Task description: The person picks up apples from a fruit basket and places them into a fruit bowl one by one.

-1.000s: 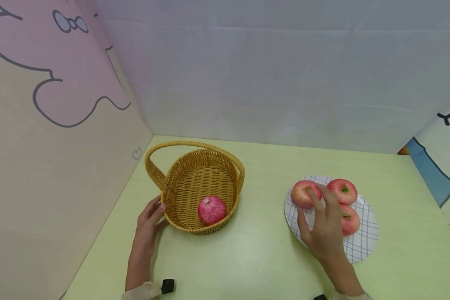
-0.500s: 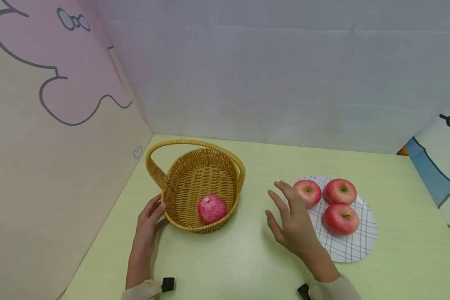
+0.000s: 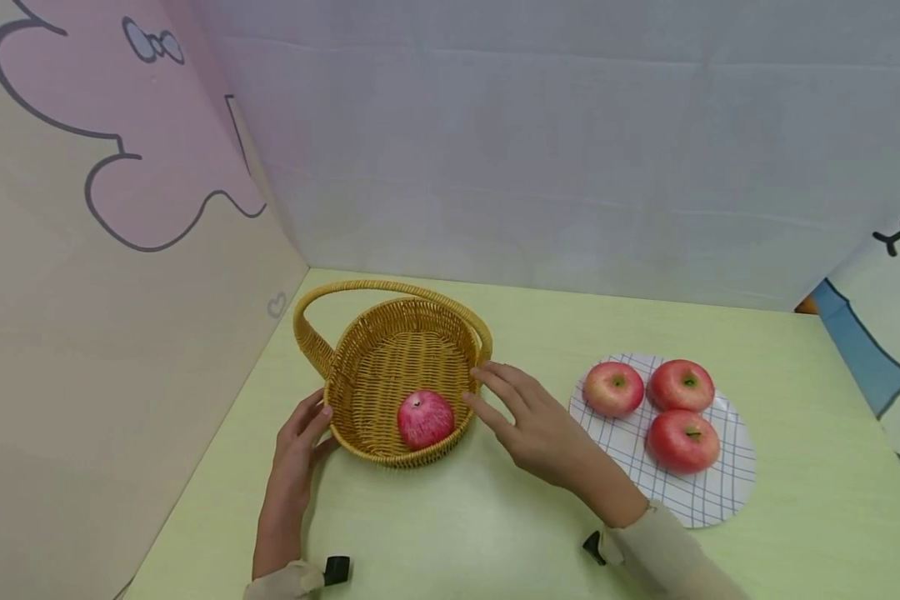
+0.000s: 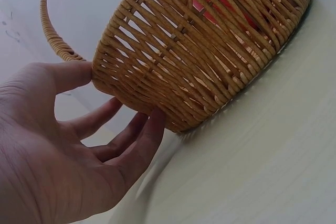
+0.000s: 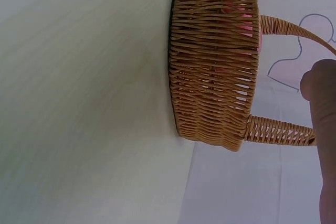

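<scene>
A round wicker basket with an arched handle stands on the left of the table. Inside it, by the near right wall, lies one dark pink apple; its colour shows through the weave in both wrist views. My left hand holds the basket's left side, the thumb at the rim and bent fingertips against the wall in the left wrist view. Over the basket's right rim my right hand reaches with spread fingers and nothing in them. A single finger of it shows in the right wrist view, apart from the apple.
On the right, a white plate with blue crossed lines bears three red apples. Pale fabric walls border the light table at the back and on the sides.
My right hand has left the plate and moved left to the basket's right rim, its fingers free throughout. The plate's apples, the basket and my left hand have stayed in place.
</scene>
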The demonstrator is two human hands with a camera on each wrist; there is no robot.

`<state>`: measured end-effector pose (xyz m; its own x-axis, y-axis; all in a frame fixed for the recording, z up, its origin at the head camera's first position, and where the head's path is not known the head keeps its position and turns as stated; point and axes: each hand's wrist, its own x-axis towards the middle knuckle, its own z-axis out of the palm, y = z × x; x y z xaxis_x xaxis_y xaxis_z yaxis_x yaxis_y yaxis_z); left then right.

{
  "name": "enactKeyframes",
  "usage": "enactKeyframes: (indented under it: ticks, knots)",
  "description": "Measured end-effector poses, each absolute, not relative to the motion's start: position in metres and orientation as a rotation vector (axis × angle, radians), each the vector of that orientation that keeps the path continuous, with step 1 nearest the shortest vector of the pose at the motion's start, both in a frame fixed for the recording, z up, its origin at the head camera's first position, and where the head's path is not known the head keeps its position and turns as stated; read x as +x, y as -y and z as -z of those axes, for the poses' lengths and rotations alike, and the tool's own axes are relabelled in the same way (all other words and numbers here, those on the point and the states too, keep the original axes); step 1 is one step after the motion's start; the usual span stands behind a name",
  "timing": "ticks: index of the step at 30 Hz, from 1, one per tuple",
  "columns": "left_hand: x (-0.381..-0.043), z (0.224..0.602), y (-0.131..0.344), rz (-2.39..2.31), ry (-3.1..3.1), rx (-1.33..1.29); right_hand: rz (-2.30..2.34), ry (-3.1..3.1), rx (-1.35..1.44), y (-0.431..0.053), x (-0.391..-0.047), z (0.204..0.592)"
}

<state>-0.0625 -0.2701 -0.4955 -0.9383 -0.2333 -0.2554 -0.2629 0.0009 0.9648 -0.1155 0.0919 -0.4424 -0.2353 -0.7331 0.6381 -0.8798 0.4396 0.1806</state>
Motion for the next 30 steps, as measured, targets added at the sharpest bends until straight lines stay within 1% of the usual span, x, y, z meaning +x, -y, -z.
enactKeyframes:
  ticks: [5, 19, 30]
  knots:
    - [-0.063, 0.497, 0.271, -2.148, -2.203, -0.539, -0.130, 2.063, 1.472, -0.080, -0.121, 0.438]
    - [-0.061, 0.497, 0.270, -2.154, -2.217, -0.543, 0.053, 2.068, 1.695, -0.045, -0.135, 0.427]
    - [-0.061, 0.496, 0.270, -2.134, -2.237, -0.539, 0.177, 2.122, 1.676, -0.033, -0.146, 0.432]
